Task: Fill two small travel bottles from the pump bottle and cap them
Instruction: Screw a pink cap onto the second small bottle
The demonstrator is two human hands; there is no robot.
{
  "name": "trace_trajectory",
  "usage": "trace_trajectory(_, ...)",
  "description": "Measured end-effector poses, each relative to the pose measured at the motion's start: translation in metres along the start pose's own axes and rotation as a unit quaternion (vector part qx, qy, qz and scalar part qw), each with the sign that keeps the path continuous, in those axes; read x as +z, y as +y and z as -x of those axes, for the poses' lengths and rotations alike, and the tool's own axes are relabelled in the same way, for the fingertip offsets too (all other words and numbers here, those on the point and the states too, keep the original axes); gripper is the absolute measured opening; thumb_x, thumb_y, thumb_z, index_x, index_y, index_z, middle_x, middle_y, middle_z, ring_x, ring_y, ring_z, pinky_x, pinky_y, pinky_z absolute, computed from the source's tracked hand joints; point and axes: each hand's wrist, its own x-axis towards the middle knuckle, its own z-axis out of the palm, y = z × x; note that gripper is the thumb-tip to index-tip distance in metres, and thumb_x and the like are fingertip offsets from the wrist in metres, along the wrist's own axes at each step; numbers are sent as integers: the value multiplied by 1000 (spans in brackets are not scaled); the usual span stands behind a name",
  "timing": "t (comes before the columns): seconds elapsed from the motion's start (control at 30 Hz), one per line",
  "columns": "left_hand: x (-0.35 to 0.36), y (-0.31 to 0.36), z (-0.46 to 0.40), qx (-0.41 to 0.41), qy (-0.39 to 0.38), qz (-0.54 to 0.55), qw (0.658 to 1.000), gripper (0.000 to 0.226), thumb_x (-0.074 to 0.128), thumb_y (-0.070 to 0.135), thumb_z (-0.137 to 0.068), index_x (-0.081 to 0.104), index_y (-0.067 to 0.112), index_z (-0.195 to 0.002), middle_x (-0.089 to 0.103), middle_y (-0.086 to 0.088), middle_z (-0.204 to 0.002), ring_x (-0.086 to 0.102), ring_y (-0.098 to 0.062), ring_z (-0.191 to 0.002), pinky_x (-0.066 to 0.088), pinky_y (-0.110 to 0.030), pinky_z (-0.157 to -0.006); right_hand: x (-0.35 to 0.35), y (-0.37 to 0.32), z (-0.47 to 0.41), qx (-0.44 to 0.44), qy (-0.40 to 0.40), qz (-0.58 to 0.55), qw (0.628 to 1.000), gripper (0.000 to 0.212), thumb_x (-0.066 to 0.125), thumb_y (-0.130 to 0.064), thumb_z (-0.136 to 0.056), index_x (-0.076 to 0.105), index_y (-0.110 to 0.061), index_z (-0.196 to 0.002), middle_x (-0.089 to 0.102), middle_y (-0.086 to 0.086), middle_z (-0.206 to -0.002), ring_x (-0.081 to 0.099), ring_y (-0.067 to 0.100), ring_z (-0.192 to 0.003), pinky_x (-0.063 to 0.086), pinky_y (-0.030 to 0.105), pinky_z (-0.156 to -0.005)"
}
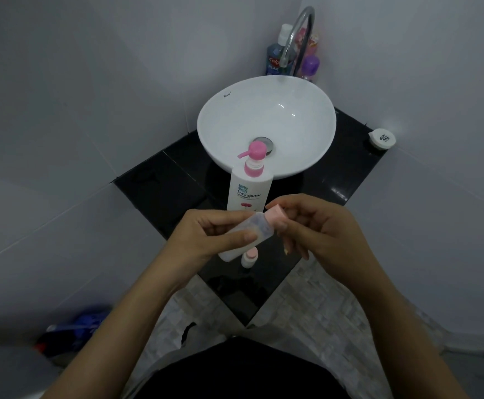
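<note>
A white pump bottle [249,189] with a pink pump head stands on the black counter [160,185], just in front of the sink. Below it, my left hand [203,237] grips a small translucent travel bottle [252,230], held tilted in the air. My right hand [315,223] pinches the pink cap [276,216] that sits on that bottle's neck. A second small travel bottle [249,257] with a pink cap stands on the counter under my hands, partly hidden by them.
A white basin [226,116] sits on the counter's back corner under a curved chrome tap [295,36]. Several toiletry bottles [275,59] crowd behind it. A white round lid [381,138] lies at the right corner. Blue items [77,329] lie on the floor at left.
</note>
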Motion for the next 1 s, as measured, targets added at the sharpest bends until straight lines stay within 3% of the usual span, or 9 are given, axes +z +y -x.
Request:
trace_trajectory(0.2,0,0,1,17,13,-35,999,34,74,20,-64,74,16,-99,76,6,-99,70,-10,-97,55,-16,-77,5,3,1,9,22,15,1000,24,57,-30,-82,65,-16,-101,65,-17,-61,57,1,-47,39,5,-46)
trace_trajectory(0.37,1,-1,2,1,8,-22,1000,29,73,21,-67,76,24,-96,76,7,-100,70,-7,-96,53,-13,-73,10,4,1,14,61,-19,998,25,57,-32,-80,66,-15,-97,65,-13,-60,55,3,-45,40,6,-45)
trace_trajectory(0.57,0,-1,-2,-45,7,54,998,31,72,30,-64,78,20,-94,76,0,-102,70,-8,-94,53,-14,-72,8,-3,0,6,57,-82,995,43,62,-30,-78,63,-11,-116,66,0,-68,57,9,-48,42,12,-44)
trace_trajectory(0.73,-2,-3,-2,-36,11,28,999,31,72,24,-65,77,20,-95,76,0,-101,71,-12,-95,54,-16,-72,8,-3,-2,22,62,-38,997,23,61,-21,-84,67,-7,-102,64,-5,-58,53,2,-43,40,8,-44)
trace_trajectory(0.83,-2,-4,0,-8,12,1,1000,28,73,18,-67,77,22,-94,77,2,-98,71,-11,-94,54,-15,-72,10,-1,0,28,64,-28,997,12,60,-14,-88,67,-12,-97,63,-9,-56,52,1,-43,39,7,-44)
trace_trajectory(1.0,-2,-8,0,22,22,-53,998,33,75,14,-67,74,14,-100,77,2,-99,72,-12,-92,55,-16,-73,14,6,-2,40,67,-24,997,11,60,-14,-88,67,-14,-96,63,-14,-57,52,1,-44,40,7,-45)
